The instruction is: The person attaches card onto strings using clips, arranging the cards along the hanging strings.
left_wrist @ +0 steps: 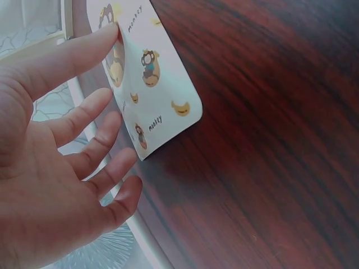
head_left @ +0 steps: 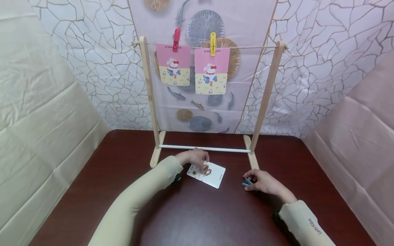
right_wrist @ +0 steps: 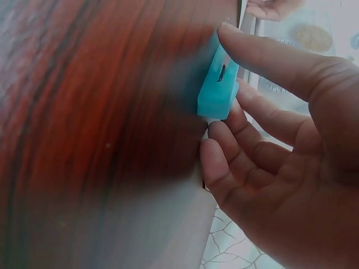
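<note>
A white card (head_left: 213, 175) printed with monkeys and bananas lies on the table below the drying frame. My left hand (head_left: 194, 158) is over its far left part. In the left wrist view, the thumb (left_wrist: 104, 42) touches the printed face of the card (left_wrist: 168, 89), which buckles there. The other fingers, spread and slightly bent, are by the card's edge. Right of the card, my right hand (head_left: 264, 181) pinches a light blue clothespin (right_wrist: 220, 92) low over the table. Its thumb lies along one side of the clothespin; some contact behind it is hidden.
A wooden frame (head_left: 267, 92) with a string across its top stands at the back. Two pink-and-yellow cards (head_left: 173, 65) hang from it, one by a red clothespin (head_left: 176, 39), the other by a yellow clothespin (head_left: 213, 44). A white rod (head_left: 204, 148) joins the frame's feet.
</note>
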### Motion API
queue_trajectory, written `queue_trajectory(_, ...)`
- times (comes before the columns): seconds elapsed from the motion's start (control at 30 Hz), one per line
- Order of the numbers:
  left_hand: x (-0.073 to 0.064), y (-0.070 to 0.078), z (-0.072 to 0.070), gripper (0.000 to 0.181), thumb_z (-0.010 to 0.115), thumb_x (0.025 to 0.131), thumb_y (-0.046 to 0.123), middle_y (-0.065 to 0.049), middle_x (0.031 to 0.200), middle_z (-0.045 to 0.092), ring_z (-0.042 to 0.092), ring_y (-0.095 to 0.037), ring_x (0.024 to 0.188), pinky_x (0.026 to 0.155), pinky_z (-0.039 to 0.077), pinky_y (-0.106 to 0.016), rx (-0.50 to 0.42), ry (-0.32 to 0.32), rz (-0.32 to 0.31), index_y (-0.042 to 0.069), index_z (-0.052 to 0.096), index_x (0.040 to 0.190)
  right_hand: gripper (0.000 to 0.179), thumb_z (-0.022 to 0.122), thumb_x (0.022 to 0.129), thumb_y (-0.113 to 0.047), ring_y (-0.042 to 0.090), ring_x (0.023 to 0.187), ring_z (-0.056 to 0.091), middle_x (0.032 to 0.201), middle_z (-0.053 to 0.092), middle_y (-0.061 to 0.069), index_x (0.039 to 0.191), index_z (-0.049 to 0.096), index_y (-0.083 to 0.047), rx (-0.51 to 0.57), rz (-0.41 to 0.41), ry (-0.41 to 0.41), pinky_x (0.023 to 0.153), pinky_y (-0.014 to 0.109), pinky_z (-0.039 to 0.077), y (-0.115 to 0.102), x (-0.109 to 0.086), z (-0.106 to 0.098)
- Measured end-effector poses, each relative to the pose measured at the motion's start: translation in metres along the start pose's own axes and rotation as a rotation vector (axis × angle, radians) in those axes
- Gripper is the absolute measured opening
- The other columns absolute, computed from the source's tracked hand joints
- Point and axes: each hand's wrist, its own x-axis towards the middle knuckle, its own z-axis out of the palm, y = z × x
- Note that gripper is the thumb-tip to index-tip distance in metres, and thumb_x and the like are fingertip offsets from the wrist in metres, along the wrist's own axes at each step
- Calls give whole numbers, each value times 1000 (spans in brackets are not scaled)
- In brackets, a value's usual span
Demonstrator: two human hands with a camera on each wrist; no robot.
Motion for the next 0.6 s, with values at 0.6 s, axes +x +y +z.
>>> queue_trajectory(0.6, 5, -4, 3, 43, 85, 80, 27, 2, 124, 54, 42, -19, 116, 99, 41, -39, 40, -6, -8, 21, 63, 116, 35, 83, 82, -13, 19, 84, 56, 91, 61, 3, 112, 68, -4, -5, 24, -20, 71, 35, 49, -3, 6, 4)
